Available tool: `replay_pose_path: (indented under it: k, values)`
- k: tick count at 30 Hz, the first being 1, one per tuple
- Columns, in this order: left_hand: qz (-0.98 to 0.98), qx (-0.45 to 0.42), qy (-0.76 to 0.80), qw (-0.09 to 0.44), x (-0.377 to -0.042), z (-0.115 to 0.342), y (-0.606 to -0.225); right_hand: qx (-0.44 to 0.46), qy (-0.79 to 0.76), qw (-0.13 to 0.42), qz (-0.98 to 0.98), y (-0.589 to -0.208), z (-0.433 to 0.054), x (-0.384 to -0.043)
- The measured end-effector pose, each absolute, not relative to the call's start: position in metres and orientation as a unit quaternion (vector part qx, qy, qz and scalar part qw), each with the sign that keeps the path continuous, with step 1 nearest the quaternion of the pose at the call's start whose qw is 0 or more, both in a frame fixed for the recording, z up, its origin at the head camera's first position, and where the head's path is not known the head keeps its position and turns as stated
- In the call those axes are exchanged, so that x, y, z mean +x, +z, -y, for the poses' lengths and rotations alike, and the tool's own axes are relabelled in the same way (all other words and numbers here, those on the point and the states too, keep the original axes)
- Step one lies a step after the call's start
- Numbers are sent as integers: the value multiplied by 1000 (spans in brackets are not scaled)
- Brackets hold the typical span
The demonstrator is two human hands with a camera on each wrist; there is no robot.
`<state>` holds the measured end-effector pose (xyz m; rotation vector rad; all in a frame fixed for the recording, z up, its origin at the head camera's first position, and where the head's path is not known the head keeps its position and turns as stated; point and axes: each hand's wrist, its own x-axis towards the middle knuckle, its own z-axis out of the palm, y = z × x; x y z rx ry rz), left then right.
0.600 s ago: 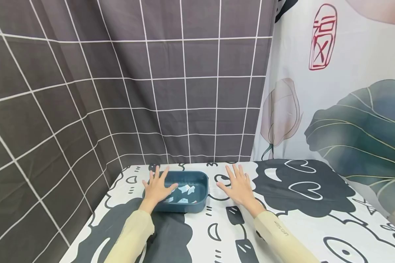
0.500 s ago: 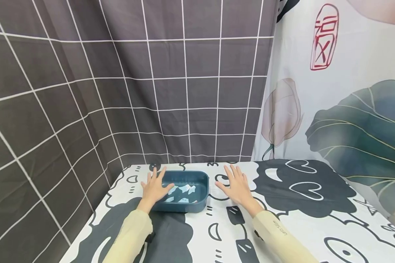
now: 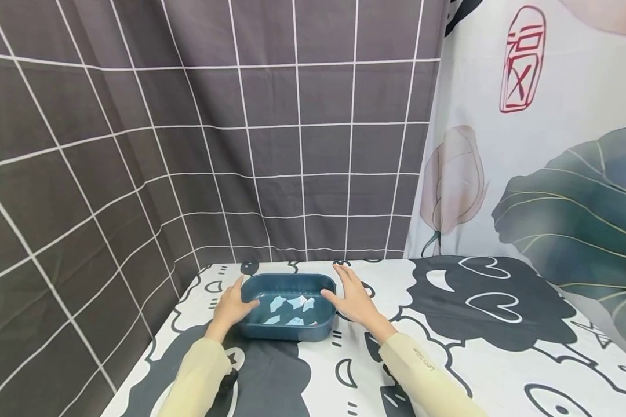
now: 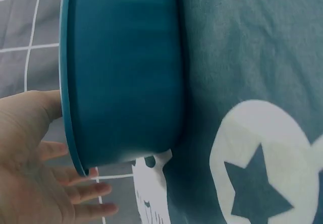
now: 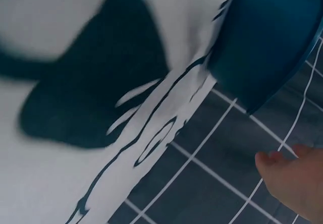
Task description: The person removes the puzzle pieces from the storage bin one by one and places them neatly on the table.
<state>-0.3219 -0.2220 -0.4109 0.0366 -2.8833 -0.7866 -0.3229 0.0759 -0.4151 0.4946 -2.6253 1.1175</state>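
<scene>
A dark blue rectangular plastic tub (image 3: 287, 332) stands on the cloth-covered table in the head view. Several torn pieces of pale blue and white paper (image 3: 296, 302) lie scattered over its bottom. My left hand (image 3: 231, 308) is at the tub's left end, thumb reaching over the rim. In the left wrist view its fingers (image 4: 91, 191) extend loosely past the tub's corner, not curled round it. At the right end, my right hand (image 3: 353, 296) has its fingers spread, thumb near the rim. The right wrist view shows that hand (image 5: 298, 183) apart from the tub wall (image 5: 272, 37).
A white cloth with black cartoon drawings (image 3: 480, 370) covers the table. Behind and to the left hangs a dark grey curtain with white grid lines (image 3: 323, 150). A pale curtain with leaf and flower prints (image 3: 594, 208) hangs at the right.
Both hands have come in to the tub's ends, the right one moving left and the left one moving slightly left and down. More of the paper pieces shows. The tub stays on the table.
</scene>
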Motion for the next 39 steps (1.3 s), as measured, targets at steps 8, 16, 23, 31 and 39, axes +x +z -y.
replay_pose_path:
  k: [8, 16, 23, 31, 39]
  values:
    - [922, 3, -383, 57, -316, 227, -414, 204, 468, 88, 856, -420, -56, -328]
    - [897, 17, -440, 38, -314, 236, -427, 219, 513, 65, 827, -423, -47, -332]
    - [872, 24, -487, 32, -311, 245, -434, 258, 459, 2, 850, -420, -42, -335]
    - [843, 27, -536, 25, -308, 251, -441, 290, 328, -24, 899, -419, -36, -337]
    - [827, 17, -561, 40, -309, 256, -443, 254, 206, -66, 943, -412, -20, -338]
